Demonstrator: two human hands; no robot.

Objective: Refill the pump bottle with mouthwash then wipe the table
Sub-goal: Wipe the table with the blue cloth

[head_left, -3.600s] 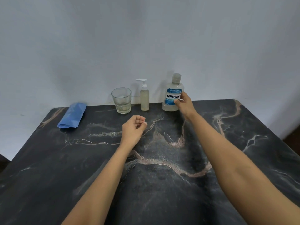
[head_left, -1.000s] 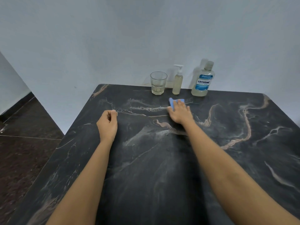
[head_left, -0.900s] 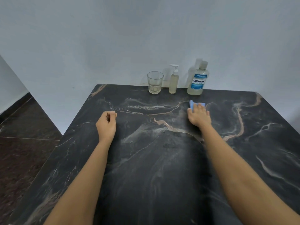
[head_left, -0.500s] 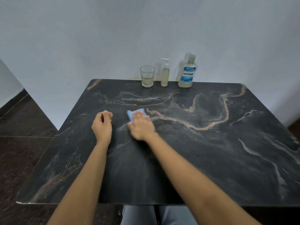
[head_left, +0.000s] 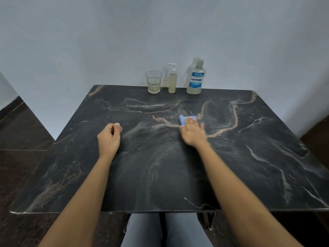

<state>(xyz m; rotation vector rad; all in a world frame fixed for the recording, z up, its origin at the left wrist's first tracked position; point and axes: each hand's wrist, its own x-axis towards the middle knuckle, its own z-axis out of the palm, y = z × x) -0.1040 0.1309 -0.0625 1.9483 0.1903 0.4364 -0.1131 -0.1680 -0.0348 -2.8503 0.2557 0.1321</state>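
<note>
Fingers (head_left: pixel 190 122) of the right hand (head_left: pixel 193 133) lie straight and flat on the blue cloth (head_left: pixel 183 119), pressing it to the dark marble table (head_left: pixel 249 157) at about 1 o'clock from the tabletop's centre. The left hand (head_left: pixel 109 138) rests on the table at about 10 o'clock, fingers curled into a loose fist, holding nothing. At 12 o'clock, on the far edge by the wall, a glass (head_left: pixel 153 82), the pump bottle (head_left: pixel 172 81) and the mouthwash bottle (head_left: pixel 196 81) stand upright in a row, well apart from both hands.

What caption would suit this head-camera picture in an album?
Right hand presses a blue cloth on the marble table; glass, pump bottle and mouthwash bottle stand at its far edge.
</note>
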